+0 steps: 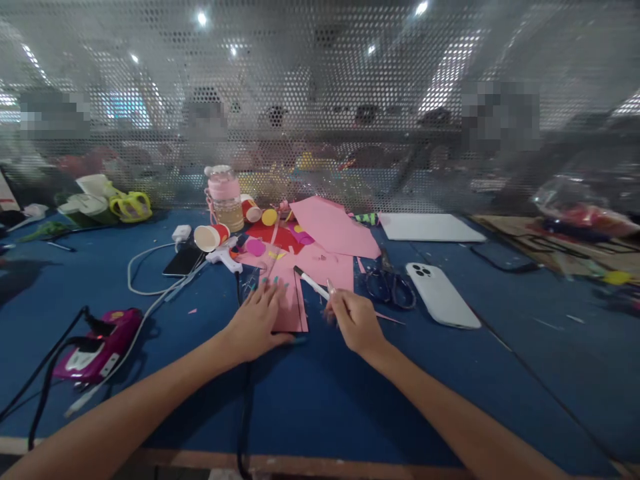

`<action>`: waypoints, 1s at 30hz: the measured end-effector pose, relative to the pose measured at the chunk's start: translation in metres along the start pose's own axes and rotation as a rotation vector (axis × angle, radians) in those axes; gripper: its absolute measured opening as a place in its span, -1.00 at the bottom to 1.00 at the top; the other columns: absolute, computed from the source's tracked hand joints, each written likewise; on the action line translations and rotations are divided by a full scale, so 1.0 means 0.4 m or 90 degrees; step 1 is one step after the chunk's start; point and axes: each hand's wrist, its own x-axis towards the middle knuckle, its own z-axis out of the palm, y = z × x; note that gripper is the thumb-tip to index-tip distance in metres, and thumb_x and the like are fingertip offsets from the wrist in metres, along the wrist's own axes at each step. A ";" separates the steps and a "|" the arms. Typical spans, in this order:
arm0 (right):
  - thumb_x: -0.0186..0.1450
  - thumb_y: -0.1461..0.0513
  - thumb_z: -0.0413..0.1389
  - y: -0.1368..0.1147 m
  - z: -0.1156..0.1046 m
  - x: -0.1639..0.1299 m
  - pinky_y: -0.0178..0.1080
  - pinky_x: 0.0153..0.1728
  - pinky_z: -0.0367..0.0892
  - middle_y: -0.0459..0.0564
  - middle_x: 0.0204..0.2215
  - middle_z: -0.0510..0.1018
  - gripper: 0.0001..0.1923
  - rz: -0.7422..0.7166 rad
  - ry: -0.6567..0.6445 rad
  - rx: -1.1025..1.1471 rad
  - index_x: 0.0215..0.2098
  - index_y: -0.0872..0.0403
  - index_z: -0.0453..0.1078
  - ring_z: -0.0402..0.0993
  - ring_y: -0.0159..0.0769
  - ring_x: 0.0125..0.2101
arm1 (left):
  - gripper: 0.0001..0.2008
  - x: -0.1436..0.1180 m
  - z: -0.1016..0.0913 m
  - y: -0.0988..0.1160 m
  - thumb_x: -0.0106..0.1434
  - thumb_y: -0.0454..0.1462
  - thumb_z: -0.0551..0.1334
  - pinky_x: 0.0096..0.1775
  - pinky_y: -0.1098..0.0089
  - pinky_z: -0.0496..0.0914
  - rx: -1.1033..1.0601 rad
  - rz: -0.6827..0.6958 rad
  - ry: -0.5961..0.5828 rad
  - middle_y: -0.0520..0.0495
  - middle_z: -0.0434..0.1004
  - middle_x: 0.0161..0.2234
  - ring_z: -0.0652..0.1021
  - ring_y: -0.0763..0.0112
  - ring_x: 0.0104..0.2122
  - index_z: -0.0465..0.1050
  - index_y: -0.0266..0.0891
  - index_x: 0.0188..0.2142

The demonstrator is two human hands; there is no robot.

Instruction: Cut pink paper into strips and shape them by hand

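Note:
My left hand (260, 319) lies flat with fingers spread on a folded-looking piece of pink paper (290, 310), pressing it to the blue table. A dark line runs along the paper's right side. Just right of it, my right hand (355, 320) is closed around the lower end of a white marker (314, 285); its black end points up and left over the paper's edge. The fingertips of this hand are partly blurred. More pink sheets (335, 227) and red and magenta paper pieces lie beyond. Dark-handled scissors (390, 287) rest right of my right hand.
A white phone (443, 293) and a white flat panel (433, 227) lie to the right. Leftward are a glue gun (225, 257), paper cup (212, 237), bottle (225, 197), black phone (183, 261), and magenta power strip (103, 347) with cables. A perforated metal screen (320, 87) stands behind.

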 end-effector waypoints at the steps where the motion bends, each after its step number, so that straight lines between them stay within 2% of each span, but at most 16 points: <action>1: 0.27 -0.08 -0.24 -0.005 0.004 -0.002 -0.32 -0.63 0.22 -0.06 -0.71 0.40 -0.48 0.048 -0.004 0.065 -0.62 0.06 0.23 0.33 -0.36 -0.69 | -0.29 -0.001 0.004 0.001 0.06 -0.09 0.24 0.07 0.06 0.19 0.005 0.018 -0.016 -0.36 0.15 0.15 0.17 -0.05 0.15 0.08 -0.40 0.13; 4: 0.19 -0.16 -0.16 -0.012 0.015 -0.001 -0.33 -0.66 0.28 -0.06 -0.66 0.43 -0.48 0.180 0.002 0.221 -0.56 0.08 0.27 0.37 -0.36 -0.66 | -0.48 0.004 0.010 -0.006 0.14 -0.20 0.19 0.06 0.18 0.24 0.030 0.075 -0.038 -0.33 0.25 0.10 0.26 0.08 0.11 0.17 -0.35 0.07; 7: 0.07 -0.21 -0.03 -0.008 0.020 0.007 -0.29 -0.60 0.35 -0.03 -0.65 0.45 -0.45 0.299 0.012 0.352 -0.57 0.11 0.31 0.42 -0.32 -0.61 | -0.73 0.011 0.004 -0.022 0.25 -0.30 0.07 -0.12 0.33 0.41 0.047 0.111 0.021 -0.28 0.49 -0.11 0.49 0.23 -0.08 0.31 -0.35 -0.08; 10: 0.05 -0.14 0.07 -0.007 0.021 0.017 -0.23 -0.44 0.40 0.07 -0.52 0.54 -0.51 0.422 -0.068 0.543 -0.52 0.15 0.37 0.50 -0.26 -0.51 | -0.74 0.007 -0.010 -0.032 0.30 -0.35 -0.06 -0.32 0.43 0.48 0.066 0.105 0.199 -0.22 0.57 -0.30 0.59 0.33 -0.30 0.35 -0.36 -0.14; 12: 0.09 -0.05 0.08 -0.015 0.020 0.023 -0.18 -0.30 0.39 0.10 -0.36 0.57 -0.59 0.470 -0.142 0.697 -0.39 0.13 0.40 0.52 -0.22 -0.37 | -0.73 -0.002 -0.022 -0.029 0.30 -0.37 -0.05 -0.27 0.46 0.47 0.087 0.144 0.341 -0.20 0.57 -0.27 0.58 0.36 -0.27 0.35 -0.34 -0.11; 14: 0.14 0.00 0.03 -0.028 0.020 0.027 -0.12 -0.24 0.37 0.04 -0.27 0.56 -0.65 0.486 -0.194 0.829 -0.27 0.07 0.39 0.51 -0.20 -0.29 | -0.74 -0.012 -0.031 -0.017 0.27 -0.38 0.01 -0.16 0.46 0.44 0.103 0.243 0.419 -0.18 0.55 -0.19 0.54 0.35 -0.16 0.32 -0.32 -0.07; 16: 0.17 0.07 -0.01 -0.041 0.020 0.030 -0.08 -0.21 0.36 0.01 -0.28 0.57 -0.71 0.468 -0.230 0.906 -0.24 0.04 0.38 0.50 -0.20 -0.26 | -0.70 -0.019 -0.034 -0.001 0.24 -0.36 0.07 -0.07 0.42 0.39 0.092 0.339 0.405 -0.17 0.53 -0.15 0.50 0.32 -0.09 0.29 -0.34 -0.02; 19: 0.15 0.20 -0.02 -0.049 0.019 0.033 -0.11 -0.20 0.36 0.02 -0.36 0.58 -0.79 0.472 -0.261 0.935 -0.33 0.09 0.41 0.49 -0.20 -0.26 | -0.60 -0.022 -0.026 0.021 0.25 -0.23 0.09 0.08 0.22 0.24 0.004 0.378 0.299 -0.19 0.43 -0.02 0.36 0.22 0.05 0.20 -0.29 0.07; 21: 0.12 0.27 -0.03 -0.048 0.016 0.036 -0.16 -0.21 0.37 -0.02 -0.46 0.59 -0.82 0.521 -0.229 0.933 -0.41 0.10 0.41 0.51 -0.22 -0.29 | -0.46 -0.019 -0.018 0.026 0.22 -0.10 0.08 0.13 0.06 0.11 -0.101 0.322 0.254 -0.27 0.25 0.11 0.18 0.08 0.16 0.09 -0.27 0.14; 22: 0.12 0.29 -0.04 -0.046 0.014 0.037 -0.18 -0.22 0.38 -0.04 -0.51 0.58 -0.82 0.549 -0.205 0.929 -0.43 0.10 0.41 0.52 -0.24 -0.32 | -0.42 -0.017 -0.014 0.026 0.21 -0.07 0.08 0.14 -0.01 0.05 -0.164 0.261 0.254 -0.30 0.14 0.16 0.09 0.02 0.19 0.04 -0.26 0.16; 25: 0.14 0.35 -0.07 -0.046 0.009 0.043 -0.21 -0.24 0.39 -0.09 -0.61 0.56 -0.79 0.599 -0.171 0.914 -0.44 0.10 0.40 0.53 -0.28 -0.38 | -0.37 -0.005 -0.005 0.020 0.17 -0.12 0.15 0.13 -0.08 0.00 -0.394 0.002 0.274 -0.31 -0.05 0.21 -0.02 -0.02 0.21 -0.04 -0.20 0.18; 27: 0.16 0.35 -0.08 -0.050 0.009 0.048 -0.21 -0.24 0.39 -0.08 -0.60 0.56 -0.78 0.610 -0.179 0.913 -0.41 0.10 0.40 0.53 -0.27 -0.36 | -0.28 0.007 -0.002 0.015 0.11 -0.16 0.23 0.08 -0.06 0.13 -0.611 -0.129 0.218 -0.30 0.01 0.17 0.12 -0.01 0.17 -0.10 -0.14 0.17; 30: 0.16 0.36 -0.09 -0.056 0.015 0.051 -0.20 -0.22 0.37 -0.06 -0.51 0.58 -0.77 0.605 -0.174 0.906 -0.34 0.10 0.39 0.52 -0.27 -0.31 | -0.15 0.024 -0.003 0.013 0.01 -0.22 0.31 -0.08 0.06 0.37 -0.917 -0.181 0.056 -0.21 0.30 -0.01 0.42 0.12 -0.04 -0.20 -0.07 0.17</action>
